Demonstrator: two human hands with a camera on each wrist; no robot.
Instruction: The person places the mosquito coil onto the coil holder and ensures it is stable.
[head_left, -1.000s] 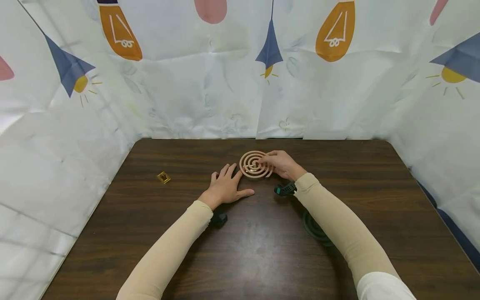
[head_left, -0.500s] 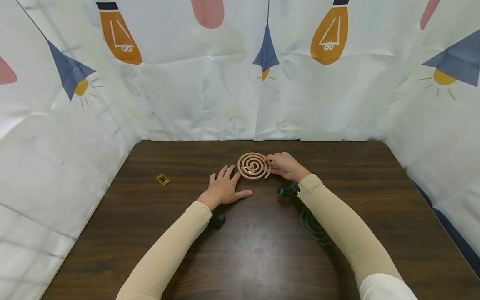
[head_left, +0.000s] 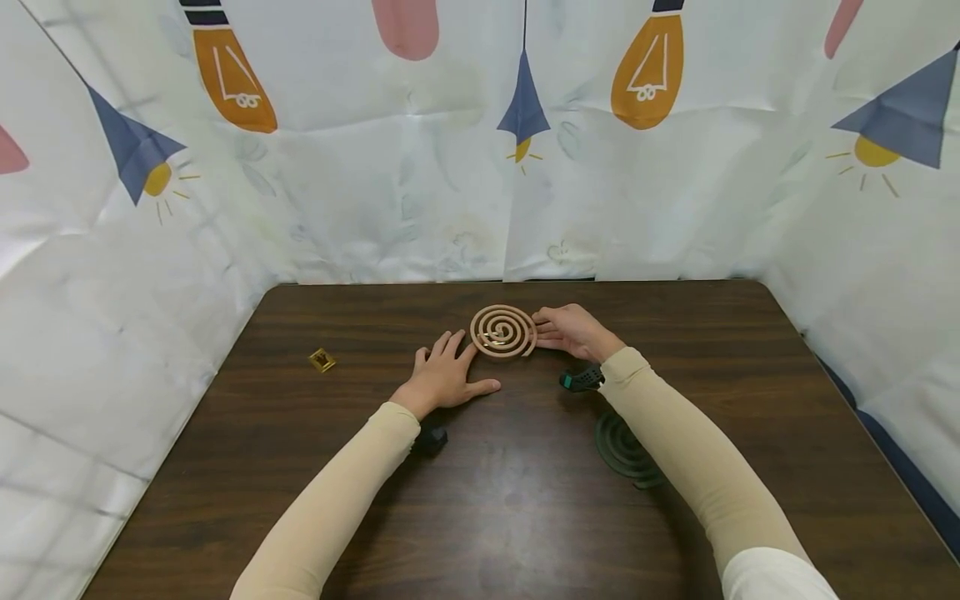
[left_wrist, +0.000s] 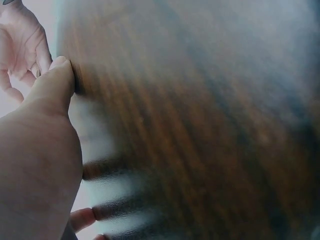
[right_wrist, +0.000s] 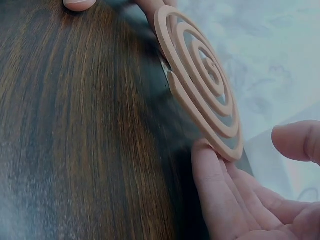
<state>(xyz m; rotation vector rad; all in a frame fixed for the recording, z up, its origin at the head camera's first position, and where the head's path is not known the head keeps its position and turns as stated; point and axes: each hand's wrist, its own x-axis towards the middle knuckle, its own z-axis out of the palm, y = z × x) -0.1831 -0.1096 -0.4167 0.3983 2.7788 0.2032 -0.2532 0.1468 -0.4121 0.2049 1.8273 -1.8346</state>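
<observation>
- Coil (head_left: pixel 504 327), tan, flat and curly like a snail shell, is lying at twelve o'clock, near the far edge of the big, dark brown, wood-grain table (head_left: pixel 480 508). A shiny gold bit (head_left: pixel 491 340) is peeking through its gaps, so this part is looking nearly done.
- Left hand (head_left: pixel 441 381) is resting at the coil's eight o'clock, its fingers spreading apart; I cannot tell if one is touching the rim.
- Right hand (head_left: pixel 573 330) is sitting at the coil's three o'clock. Some fingers are touching the rim and one is standing off, so they are not pinching it.
- A dark green, curly coil (head_left: pixel 617 446) is lying at the table's three o'clock, and a small gold square (head_left: pixel 322 360) at ten o'clock. No hand is touching either, so work with them is looking not yet done.
- The table is shining softly in the middle.
- White, creased cloth (head_left: pixel 420 200) is hanging at nine, twelve and three o'clock, showing orange bulbs (head_left: pixel 648 71) and blue lamps (head_left: pixel 523 104).
</observation>
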